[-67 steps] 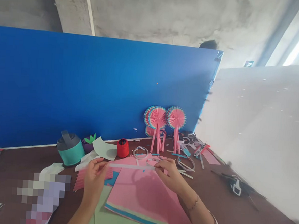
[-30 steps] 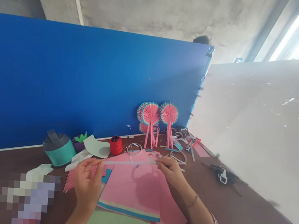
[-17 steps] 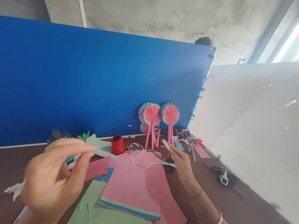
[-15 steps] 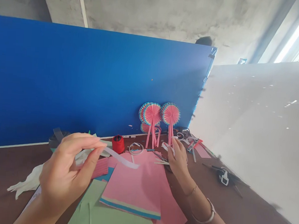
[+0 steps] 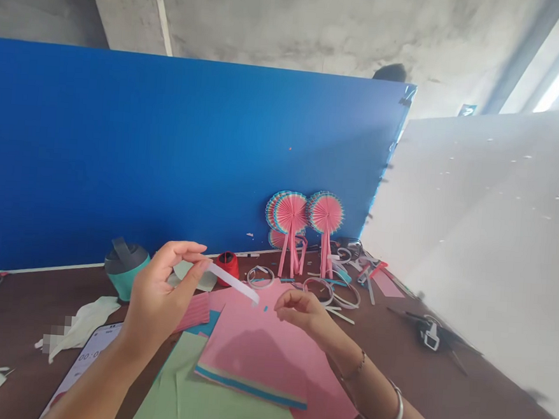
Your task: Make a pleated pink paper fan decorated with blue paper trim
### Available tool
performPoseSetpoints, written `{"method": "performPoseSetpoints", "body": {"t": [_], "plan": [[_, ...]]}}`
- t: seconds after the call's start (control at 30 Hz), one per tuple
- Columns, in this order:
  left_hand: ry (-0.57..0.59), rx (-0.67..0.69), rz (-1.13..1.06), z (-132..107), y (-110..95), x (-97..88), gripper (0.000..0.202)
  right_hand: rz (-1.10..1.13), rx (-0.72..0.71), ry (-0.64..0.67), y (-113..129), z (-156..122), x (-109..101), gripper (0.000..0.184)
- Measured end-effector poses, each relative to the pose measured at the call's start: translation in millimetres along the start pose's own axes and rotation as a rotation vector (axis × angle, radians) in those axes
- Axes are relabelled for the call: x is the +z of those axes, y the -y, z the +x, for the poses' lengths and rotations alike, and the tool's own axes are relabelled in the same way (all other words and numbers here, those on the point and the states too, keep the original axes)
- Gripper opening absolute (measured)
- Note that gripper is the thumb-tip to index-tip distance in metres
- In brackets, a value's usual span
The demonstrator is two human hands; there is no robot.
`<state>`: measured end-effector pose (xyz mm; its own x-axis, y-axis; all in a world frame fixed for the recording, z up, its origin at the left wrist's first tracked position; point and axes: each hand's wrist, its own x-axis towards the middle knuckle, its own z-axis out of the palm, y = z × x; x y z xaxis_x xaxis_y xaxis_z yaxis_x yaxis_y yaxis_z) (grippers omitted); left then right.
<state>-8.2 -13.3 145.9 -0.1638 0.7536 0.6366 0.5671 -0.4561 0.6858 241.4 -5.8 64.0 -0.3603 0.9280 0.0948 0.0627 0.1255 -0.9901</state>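
Between the thumb and fingertips of my left hand (image 5: 166, 288) is one end of a narrow white strip of tape (image 5: 233, 281), which slants down to the right. My right hand (image 5: 308, 315) hovers just right of the strip's free end, fingers curled and pinched together; whether anything tiny is in them is hidden. Below both hands lies a stack of pink paper (image 5: 254, 361) with green and blue layers along its front edge. Green sheets (image 5: 227, 404) lie partly under it. A pleated pink paper piece (image 5: 193, 313) rests beside my left wrist.
Pink pleated paper fans (image 5: 292, 213) stand against the blue partition (image 5: 169, 151). White rings (image 5: 347, 296), a red spool (image 5: 227, 266) and red-handled scissors (image 5: 373, 271) lie toward the back. A teal cup (image 5: 126, 272) and a phone (image 5: 85, 355) are at left; a dark tool (image 5: 431, 335) lies right.
My right hand has come away from the white rings at the back, moving left and toward me to near the strip's end. My left hand keeps the strip and has shifted slightly right.
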Motion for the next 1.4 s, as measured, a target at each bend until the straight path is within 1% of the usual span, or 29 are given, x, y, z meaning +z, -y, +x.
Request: {"method": "performPoseSetpoints", "body": {"t": [0.07, 0.1, 0.17, 0.2, 0.3, 0.37, 0.43, 0.53, 0.57, 0.63, 0.67, 0.73, 0.8, 0.87, 0.93, 1.0, 1.03, 1.1, 1.13, 1.2, 1.3, 1.4], "plan": [[0.005, -0.063, 0.003, 0, 7, 5.3, 0.024, -0.058, 0.006, -0.064, -8, 1, -5, 0.019], [0.02, -0.086, 0.001, 0, 9, 7.7, 0.024, -0.095, -0.017, -0.104, -13, 2, -8, 0.024], [0.059, -0.103, -0.009, 0, 11, 11.2, 0.025, -0.156, -0.086, -0.169, -21, 8, -10, 0.044], [0.077, -0.097, -0.015, 1, 10, 12.1, 0.025, -0.174, -0.119, -0.174, -25, 13, -10, 0.053], [0.141, -0.064, -0.032, 4, 2, 11.6, 0.025, -0.18, -0.176, -0.099, -27, 31, -5, 0.071], [0.168, -0.057, -0.035, 8, -4, 9.3, 0.025, -0.151, -0.192, -0.017, -23, 42, 0, 0.075], [0.171, -0.067, -0.034, 10, -7, 6.0, 0.026, -0.098, -0.189, 0.105, -17, 48, 3, 0.066], [0.146, -0.093, -0.03, 13, -3, -0.2, 0.028, -0.022, -0.136, 0.29, -12, 46, 4, 0.037], [0.132, -0.101, -0.022, 14, 0, -2.0, 0.029, -0.001, -0.106, 0.323, -12, 43, 3, 0.029], [0.111, -0.116, 0.006, 15, 8, -3.6, 0.029, 0.022, -0.056, 0.329, -13, 35, -1, 0.019], [0.108, -0.121, 0.023, 15, 13, -2.8, 0.028, 0.024, -0.039, 0.31, -14, 31, -4, 0.017], [0.116, -0.137, 0.033, 14, 25, 3.2, 0.026, -0.001, -0.005, 0.244, -14, 23, -10, 0.022], [0.136, -0.178, -0.004, 10, 40, 15.2, 0.026, -0.055, 0.055, 0.169, -15, 16, -17, 0.026], [0.171, -0.268, -0.084, 4, 56, 31.2, 0.026, -0.111, 0.149, 0.101, -19, 12, -24, 0.024], [0.205, -0.365, -0.157, -6, 72, 48.3, 0.025, -0.128, 0.244, 0.03, -29, 11, -31, 0.026], [0.231, -0.437, -0.191, -16, 89, 64.1, 0.027, -0.097, 0.312, -0.058, -45, 12, -36, 0.038], [0.244, -0.466, -0.199, -22, 96, 71.1, 0.027, -0.08, 0.331, -0.098, -55, 13, -37, 0.039], [0.265, -0.512, -0.199, -32, 112, 83.3, 0.027, -0.085, 0.344, -0.166, -72, 14, -36, 0.024], [0.273, -0.515, -0.195, -37, 119, 88.4, 0.027, -0.104, 0.335, -0.191, -79, 14, -35, 0.016], [0.272, -0.496, -0.176, -45, 133, 96.9, 0.025, -0.164, 0.314, -0.23, -89, 13, -31, 0.011], [0.256, -0.489, -0.123, -55, 147, 104.8, 0.023, -0.297, 0.324, -0.25, -92, 10, -26, 0.011], [0.275, -0.486, -0.02, -60, 152, 107.8, 0.021, -0.418, 0.343, -0.279, -91, 8, -23, 0.014]]}}
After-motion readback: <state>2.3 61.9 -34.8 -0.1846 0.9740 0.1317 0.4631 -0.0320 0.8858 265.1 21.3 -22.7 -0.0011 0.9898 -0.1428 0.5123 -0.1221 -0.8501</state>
